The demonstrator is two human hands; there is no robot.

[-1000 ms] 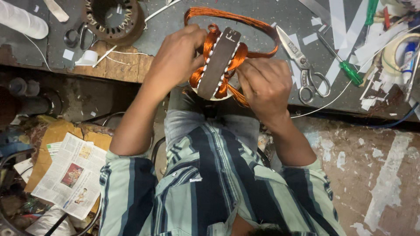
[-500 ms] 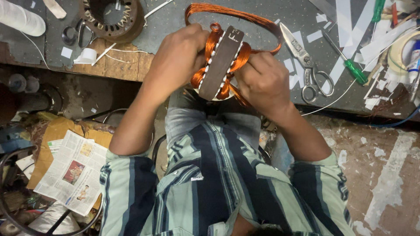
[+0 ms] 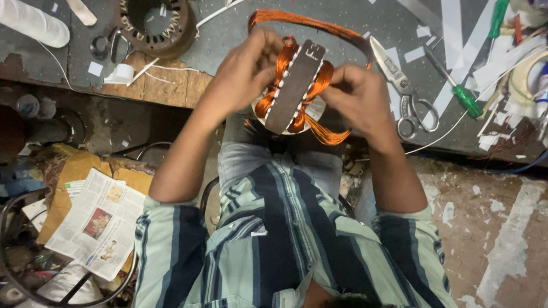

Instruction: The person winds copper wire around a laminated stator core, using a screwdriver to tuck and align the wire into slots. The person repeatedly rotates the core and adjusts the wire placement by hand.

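Both our hands grip one motor stator core wound with copper wire, held over our lap at the bench edge.

Our left hand (image 3: 245,71) curls closed on the stator core's (image 3: 294,85) left side, fingers in the orange copper coils (image 3: 319,77); our right hand (image 3: 359,100) clamps the right side, knuckles up, both forearms angled inward; since a second ago the core has tilted a little and our grip has barely shifted; outward we count one loose wire loop (image 3: 319,23) behind, two pairs of scissors, one large (image 3: 405,97) on the right and one small (image 3: 111,45) on the left, one green-handled screwdriver (image 3: 456,88), one empty stator ring (image 3: 157,23), one newspaper (image 3: 97,222) on the floor.
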